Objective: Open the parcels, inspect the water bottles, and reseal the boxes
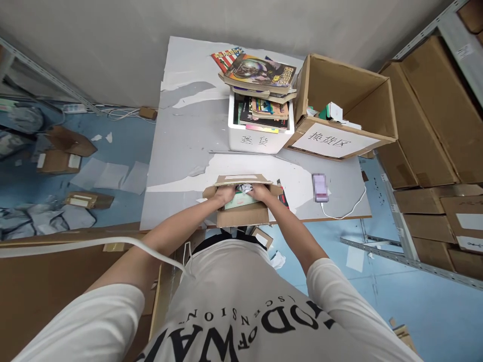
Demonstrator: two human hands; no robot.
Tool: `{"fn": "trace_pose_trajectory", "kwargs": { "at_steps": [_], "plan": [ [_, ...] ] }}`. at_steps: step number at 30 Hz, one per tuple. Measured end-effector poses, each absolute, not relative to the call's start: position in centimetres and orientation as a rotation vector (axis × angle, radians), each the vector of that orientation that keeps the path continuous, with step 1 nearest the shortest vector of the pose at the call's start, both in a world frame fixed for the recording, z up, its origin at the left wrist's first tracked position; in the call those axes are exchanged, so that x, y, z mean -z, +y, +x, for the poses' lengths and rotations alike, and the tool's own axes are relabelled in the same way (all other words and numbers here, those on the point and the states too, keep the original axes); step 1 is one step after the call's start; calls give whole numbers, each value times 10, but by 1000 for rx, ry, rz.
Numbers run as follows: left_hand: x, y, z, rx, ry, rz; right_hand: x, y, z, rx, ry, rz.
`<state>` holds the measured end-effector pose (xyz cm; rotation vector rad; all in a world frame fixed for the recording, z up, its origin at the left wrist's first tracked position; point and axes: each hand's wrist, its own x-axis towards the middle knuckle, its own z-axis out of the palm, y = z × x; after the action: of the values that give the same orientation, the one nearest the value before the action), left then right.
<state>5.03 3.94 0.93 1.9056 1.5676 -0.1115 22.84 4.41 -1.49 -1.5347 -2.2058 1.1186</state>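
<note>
Grey-white table before me. From small carton: big open carton between one and two o'clock; white bin, heaped with books, at twelve. Small carton at table's near edge, flaps open. My left hand and right hand reach inside, fingers hidden, cannot tell grip; pale green item between them. Phone at three.

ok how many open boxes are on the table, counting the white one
3: the small cardboard box, where the left hand and right hand reach in; the white box stacked with books; and the large cardboard box to its right. More could be hidden behind them.
</note>
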Motion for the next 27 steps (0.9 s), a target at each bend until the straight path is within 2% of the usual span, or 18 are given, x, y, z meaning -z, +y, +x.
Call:
{"fn": "trace_pose_trajectory", "kwargs": {
  "at_steps": [7, 10, 13, 17, 21, 27],
  "plan": [
    [-22, 43, 45, -137, 1703, 1727, 1, 75, 229, -1482, -1983, -1439],
    [-32, 54, 48, -87, 1702, 1681, -10, 72, 221, -1208, -2070, -1536],
    [-43, 61, 53, 18, 1613, 1942, -14, 58, 213, -887, -2055, -1656],
    [-49, 63, 59, 50, 1590, 2073, -10, 45, 213, -844, -1924, -1672],
    [-46, 69, 51, -138, 1532, 1930, -15, 45, 220, -982, -1788, -1650],
    [-67, 74, 16, -487, 1183, 1329, -62, 48, 229, -1436, -1578, -1394]
  ]
}}
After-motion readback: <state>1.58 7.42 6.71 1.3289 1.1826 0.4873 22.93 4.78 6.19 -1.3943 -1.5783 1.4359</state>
